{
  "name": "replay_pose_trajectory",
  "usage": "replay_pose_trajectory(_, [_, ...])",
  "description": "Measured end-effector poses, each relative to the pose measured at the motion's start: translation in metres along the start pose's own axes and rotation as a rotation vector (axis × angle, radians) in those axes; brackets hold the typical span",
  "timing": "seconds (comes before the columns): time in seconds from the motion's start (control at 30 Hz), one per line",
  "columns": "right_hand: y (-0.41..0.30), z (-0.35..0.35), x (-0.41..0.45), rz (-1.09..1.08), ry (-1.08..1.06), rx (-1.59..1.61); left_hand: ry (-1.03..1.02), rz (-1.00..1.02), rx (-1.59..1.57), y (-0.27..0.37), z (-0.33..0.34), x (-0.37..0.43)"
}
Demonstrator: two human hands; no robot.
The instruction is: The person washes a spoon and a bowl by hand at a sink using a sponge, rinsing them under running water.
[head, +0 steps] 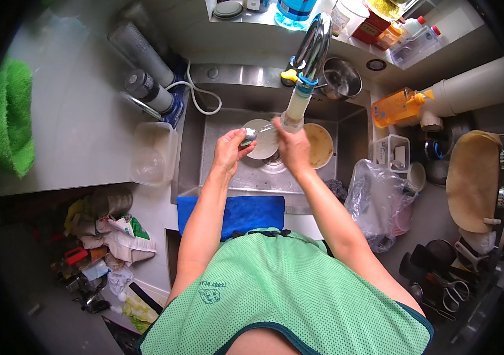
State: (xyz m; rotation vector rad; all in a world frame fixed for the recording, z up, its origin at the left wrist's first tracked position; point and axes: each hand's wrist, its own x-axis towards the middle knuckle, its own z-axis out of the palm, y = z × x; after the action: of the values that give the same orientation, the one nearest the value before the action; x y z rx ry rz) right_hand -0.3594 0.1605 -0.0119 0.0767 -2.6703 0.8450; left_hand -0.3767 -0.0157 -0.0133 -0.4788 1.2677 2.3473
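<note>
Over the stainless steel sink (243, 177), my left hand (230, 151) grips a metal spoon (251, 136) by its bowl end, the handle pointing right. My right hand (294, 148) is blurred and lies beside the faucet's flexible outlet (296, 108); its fingers are partly hidden, and whether it touches the handle or the outlet cannot be told. Beneath the hands, a white bowl (260, 148) stands in the basin near the drain (273, 160). To its right sits a round dish with a brownish inside (318, 146).
A clear plastic container (152, 153) stands left of the sink, a blue cloth (252, 217) at its front edge. A metal pot (342, 79) is at the back right. On the right are an orange soap bottle (396, 108), a plastic bag (374, 199) and a dark scrubber (335, 190).
</note>
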Motion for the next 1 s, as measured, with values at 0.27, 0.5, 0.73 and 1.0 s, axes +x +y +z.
replay_pose_trajectory(0.27, [0.02, 0.003, -0.005, -0.023, 0.027, -0.06, -0.017, 0.013, 0.009, -0.001, 0.005, 0.001])
replay_pose_trajectory(0.5, [0.008, 0.003, -0.023, 0.099, 0.022, -0.03, -0.036, 0.005, 0.095, 0.011, 0.03, 0.005])
replay_pose_trajectory(0.73, [0.041, -0.022, -0.02, 0.273, 0.199, 0.099, 0.009, -0.008, 0.295, 0.01, 0.03, 0.018])
replay_pose_trajectory(1.0, [0.029, -0.013, -0.013, 0.038, 0.1, 0.044, -0.022, -0.043, 0.235, 0.007, 0.041, 0.014])
